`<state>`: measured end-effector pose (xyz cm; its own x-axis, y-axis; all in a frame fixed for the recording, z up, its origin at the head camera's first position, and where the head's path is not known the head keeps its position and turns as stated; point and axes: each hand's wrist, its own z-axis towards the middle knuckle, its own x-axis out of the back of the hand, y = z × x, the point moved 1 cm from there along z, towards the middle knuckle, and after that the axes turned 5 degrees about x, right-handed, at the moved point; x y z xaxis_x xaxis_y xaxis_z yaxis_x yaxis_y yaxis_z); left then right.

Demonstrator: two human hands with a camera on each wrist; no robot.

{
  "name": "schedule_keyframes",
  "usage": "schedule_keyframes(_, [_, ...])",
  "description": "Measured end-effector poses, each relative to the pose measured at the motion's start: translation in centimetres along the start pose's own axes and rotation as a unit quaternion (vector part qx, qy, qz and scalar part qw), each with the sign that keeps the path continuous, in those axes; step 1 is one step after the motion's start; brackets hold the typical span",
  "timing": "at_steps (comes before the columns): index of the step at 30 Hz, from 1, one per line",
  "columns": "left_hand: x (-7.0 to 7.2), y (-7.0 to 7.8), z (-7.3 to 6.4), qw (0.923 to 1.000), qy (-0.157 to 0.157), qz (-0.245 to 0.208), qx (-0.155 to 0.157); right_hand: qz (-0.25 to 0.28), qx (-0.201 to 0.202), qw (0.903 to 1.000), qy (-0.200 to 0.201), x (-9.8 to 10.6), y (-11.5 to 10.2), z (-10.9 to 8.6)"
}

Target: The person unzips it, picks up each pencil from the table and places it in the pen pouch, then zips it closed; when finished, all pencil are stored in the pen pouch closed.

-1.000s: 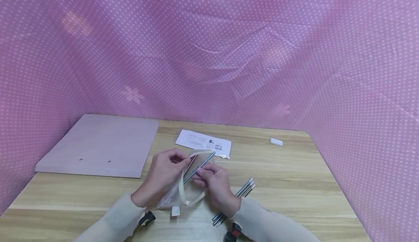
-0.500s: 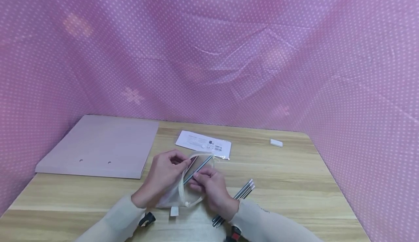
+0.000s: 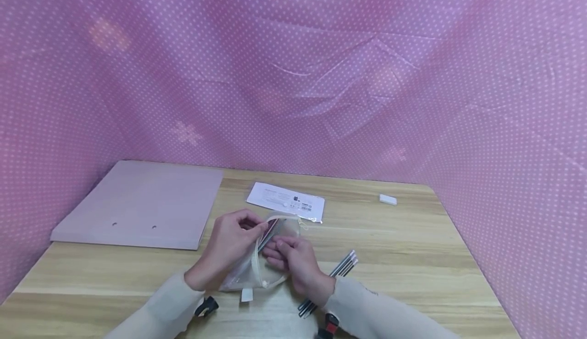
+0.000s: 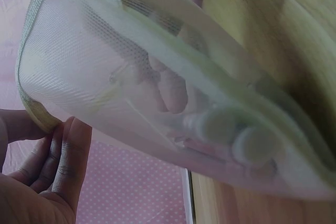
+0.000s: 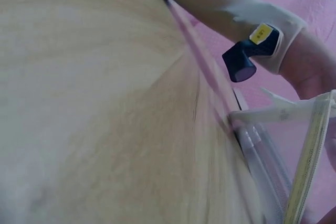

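Note:
My left hand point(image 3: 233, 237) pinches the upper rim of a translucent mesh zip pouch point(image 3: 240, 275), its mouth facing right; the left wrist view shows the fingertips point(image 4: 73, 140) on the trim. Inside lie dark, slim pencils point(image 3: 267, 239) and, seen through the mesh, pale round-ended things point(image 4: 254, 145) of unclear kind. My right hand point(image 3: 300, 265) reaches into the mouth, fingers loosely bent beside the pencils, with nothing visibly gripped. Under the right wrist a bundle of several pencils point(image 3: 343, 265) rests on the table. The right wrist view mostly misses the right hand.
A white printed packet point(image 3: 286, 201) in clear wrap lies behind the pouch. Farther right on the wooden table point(image 3: 412, 257) is a small white block point(image 3: 388, 199). A large pale panel point(image 3: 142, 201) with two small holes covers the back left. Pink dotted cloth point(image 3: 293, 74) surrounds the table.
The pencil in my right hand has slid down into the pouch, and that hand has let go of it, moving slightly left and lower. The left hand keeps its place on the rim.

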<state>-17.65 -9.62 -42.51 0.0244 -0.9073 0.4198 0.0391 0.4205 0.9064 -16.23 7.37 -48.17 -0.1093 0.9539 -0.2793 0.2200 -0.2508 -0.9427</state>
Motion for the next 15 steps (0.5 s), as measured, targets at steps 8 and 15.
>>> schedule_keyframes(8, [0.0,0.0,0.1,1.0,-0.007,0.002,0.004,0.016,0.005,0.9999,-0.005,0.3,-0.4,0.0])
schedule_keyframes(15, [0.1,-0.1,0.1,0.9999,-0.008,-0.007,0.0,0.044,0.011,0.999,-0.007,0.9,-1.2,-0.3])
